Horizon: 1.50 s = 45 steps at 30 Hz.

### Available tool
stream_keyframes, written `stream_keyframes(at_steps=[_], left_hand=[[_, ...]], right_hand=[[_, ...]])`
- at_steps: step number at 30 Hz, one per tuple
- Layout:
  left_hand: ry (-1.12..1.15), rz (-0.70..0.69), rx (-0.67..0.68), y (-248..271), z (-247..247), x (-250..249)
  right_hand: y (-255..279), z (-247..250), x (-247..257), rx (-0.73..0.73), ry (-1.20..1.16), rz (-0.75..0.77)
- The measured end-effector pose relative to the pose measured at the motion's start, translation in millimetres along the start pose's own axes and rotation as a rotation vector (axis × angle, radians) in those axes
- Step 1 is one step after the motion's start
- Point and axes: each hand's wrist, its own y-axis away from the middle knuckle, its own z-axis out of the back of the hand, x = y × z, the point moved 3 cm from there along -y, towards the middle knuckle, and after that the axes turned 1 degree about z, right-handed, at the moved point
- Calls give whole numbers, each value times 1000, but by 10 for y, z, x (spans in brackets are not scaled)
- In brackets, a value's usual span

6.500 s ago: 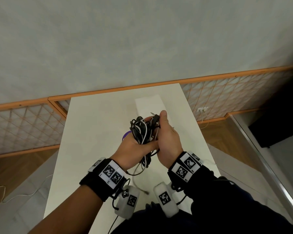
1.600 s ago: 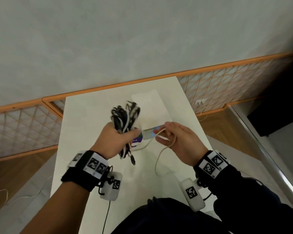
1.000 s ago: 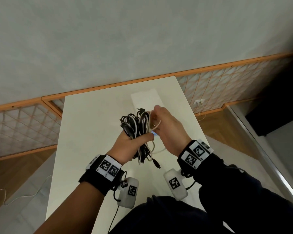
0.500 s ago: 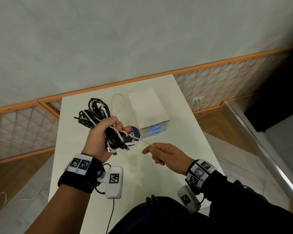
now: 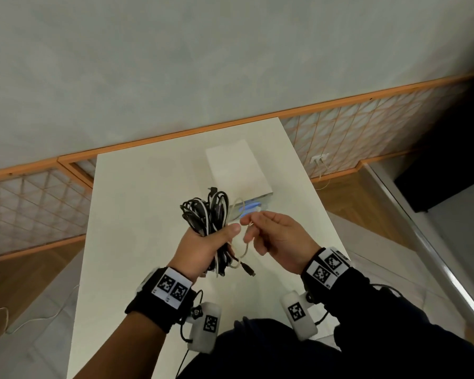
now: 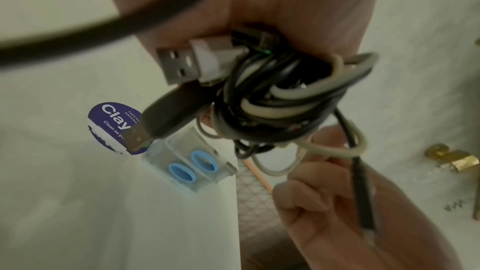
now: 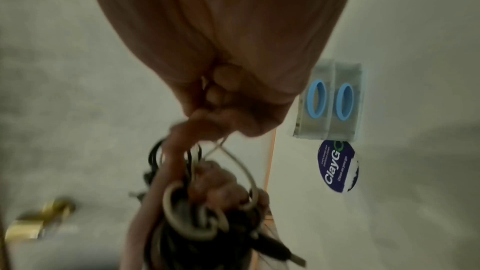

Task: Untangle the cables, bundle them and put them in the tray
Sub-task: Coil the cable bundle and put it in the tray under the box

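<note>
Though hidden overhead, USB plugs wrist-side.

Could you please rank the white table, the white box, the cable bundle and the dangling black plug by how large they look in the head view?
1. White table.
2. White box and cable bundle: similar in apparent size, and the bundle is held nearer the camera, so no ranking between them.
3. Dangling black plug.
</note>
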Motion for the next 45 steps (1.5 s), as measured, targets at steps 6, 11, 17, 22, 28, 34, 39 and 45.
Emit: stream_keyframes(at_steps=[6,11,17,22,28,34,39,45], left_hand=[[-157,-90,167,8,-255,-37],[-210,-30,88,-73,-273,148],[-707,-83,53,-157,-399,381],[-1031,-61,-27,-183,-477,566],[-794,35,38,-181,-598,744],[-470,207,217,-196,-567,852],[-367,218,277,-150,-607,946],[-365,147,128,-235,-635,1082]], right_hand=[[-73,-124,-78,-162,230,80],[-84,-149,-69,-120,617,62],[-46,-160,-228,-64,289,-60],[-196,-152,-324,-123,159,-164],[-351,-12,-452,-355,-59,-162],[-308,16,-535,-352,67,-74],[-341,-10,-561,-241,179,-49],[-483,70,-663,-179,189,-122]])
